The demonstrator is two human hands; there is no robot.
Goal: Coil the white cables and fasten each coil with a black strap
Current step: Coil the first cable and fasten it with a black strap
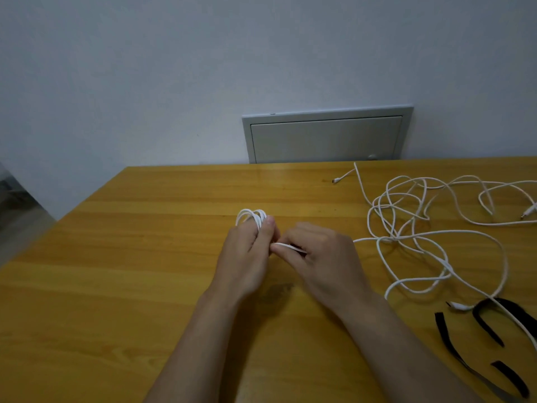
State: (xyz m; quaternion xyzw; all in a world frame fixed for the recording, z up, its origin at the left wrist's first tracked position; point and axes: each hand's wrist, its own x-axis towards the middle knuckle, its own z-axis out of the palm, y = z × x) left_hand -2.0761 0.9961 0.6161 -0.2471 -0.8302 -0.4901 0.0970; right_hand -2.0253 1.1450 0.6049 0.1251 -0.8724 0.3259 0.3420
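My left hand (247, 254) grips a small coil of white cable (252, 217), whose loops stick out past my fingertips. Close beside it, my right hand (322, 254) pinches the white end of that cable (286, 246) between thumb and fingers. A tangle of loose white cables (406, 216) sprawls over the right part of the wooden table (145, 257). Black straps (491, 318) lie at the front right, one curved into a loop, others (510, 379) lying flat nearer the edge.
A grey wall panel (327, 138) sits behind the table's far edge. One cable plug (338, 180) lies near the far edge, another plug (460, 306) rests beside the curved strap. The table's left edge drops off to the floor.
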